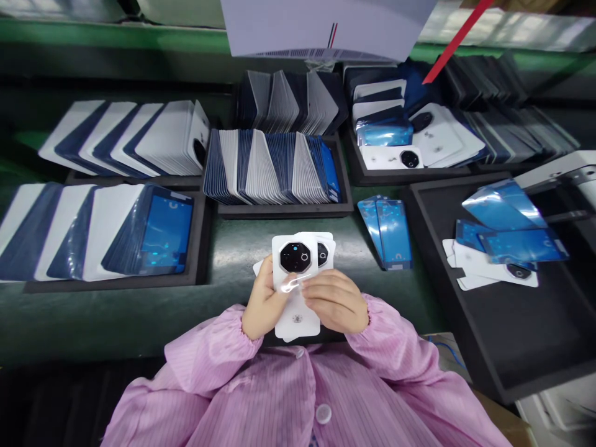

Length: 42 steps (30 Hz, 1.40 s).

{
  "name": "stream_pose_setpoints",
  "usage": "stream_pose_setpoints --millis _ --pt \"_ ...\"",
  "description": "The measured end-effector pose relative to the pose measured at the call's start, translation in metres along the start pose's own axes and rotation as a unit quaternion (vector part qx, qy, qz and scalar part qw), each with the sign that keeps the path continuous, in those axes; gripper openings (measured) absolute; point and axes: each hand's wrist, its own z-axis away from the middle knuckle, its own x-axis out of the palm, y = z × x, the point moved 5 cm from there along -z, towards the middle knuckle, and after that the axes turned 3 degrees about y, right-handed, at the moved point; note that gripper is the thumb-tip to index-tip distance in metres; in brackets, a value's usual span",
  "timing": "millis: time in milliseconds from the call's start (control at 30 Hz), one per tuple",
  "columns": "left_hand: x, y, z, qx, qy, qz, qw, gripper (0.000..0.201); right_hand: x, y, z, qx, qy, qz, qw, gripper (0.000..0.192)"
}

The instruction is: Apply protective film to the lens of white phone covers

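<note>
My left hand (265,304) grips a small stack of white phone back panels from the left side, with its thumb across the front. The top phone back panel (298,310) has a black octagonal camera window (295,257) and a small printed mark near its lower end. Another panel (328,245) shows behind it, shifted right. My right hand (335,301) lies over the panel's right side, its fingers pressed together on a shiny clear film (293,284) below the camera window. How far this film reaches cannot be made out.
Two blue film-faced panels (393,233) lie on the green table (233,242). A dark tray (535,335) at right holds loose white and blue pieces. Foam trays (284,211) of upright white and dark blue panels line the back and left. A white sheet (326,31) hangs above.
</note>
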Motion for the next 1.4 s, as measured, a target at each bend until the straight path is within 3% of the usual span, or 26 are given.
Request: stream_pose_setpoints --millis 1133,1267,1333,1400 --pt "0.001 0.003 0.001 -0.009 0.007 0.0 1.0 0.027 0.0 0.001 -0.002 0.018 -0.001 0.001 1.0 0.017" --pt "0.0 0.0 0.001 -0.021 0.006 -0.016 1.0 0.028 -0.002 0.003 0.002 0.058 0.033 0.045 0.997 0.041" --pt "0.002 -0.002 0.002 -0.028 -0.012 -0.026 0.999 0.03 -0.008 0.011 0.003 0.138 0.064 0.078 0.985 0.067" --pt "0.008 -0.003 0.005 -0.035 -0.064 -0.045 0.996 0.032 -0.011 0.023 0.004 0.231 0.033 0.069 0.97 0.08"
